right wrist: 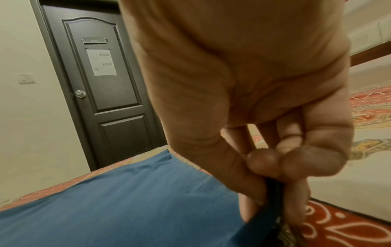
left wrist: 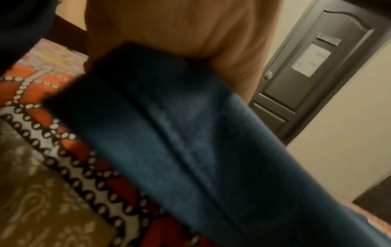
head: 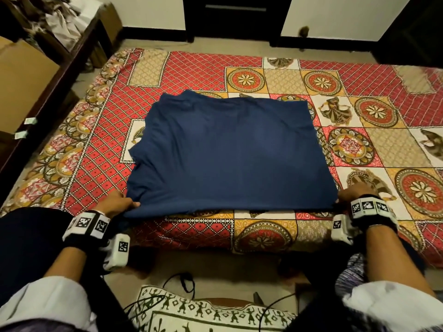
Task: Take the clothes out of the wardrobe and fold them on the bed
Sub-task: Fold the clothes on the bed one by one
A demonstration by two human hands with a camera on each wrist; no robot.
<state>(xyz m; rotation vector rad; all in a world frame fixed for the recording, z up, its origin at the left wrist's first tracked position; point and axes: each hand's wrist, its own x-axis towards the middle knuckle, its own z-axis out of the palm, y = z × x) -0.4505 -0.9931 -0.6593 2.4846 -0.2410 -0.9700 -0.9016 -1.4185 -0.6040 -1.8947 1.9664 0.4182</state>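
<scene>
Pushed-up white sleeves [head: 45,305], black wrist bands [head: 79,238] with white square-coded marker blocks [head: 369,207], white wrist cameras [head: 118,254].

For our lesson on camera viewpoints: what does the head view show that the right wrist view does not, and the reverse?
Head view only: the whole blue garment lying flat on the patterned bedspread, the left hand holding its near left corner, both wrist bands, and cardboard boxes to the left.

Right wrist view only: a dark panelled door with a taped paper notice and round knob, plus the fingers pinching the cloth edge up close.

Both: the right hand on the garment's near right corner, over the bedspread.
</scene>
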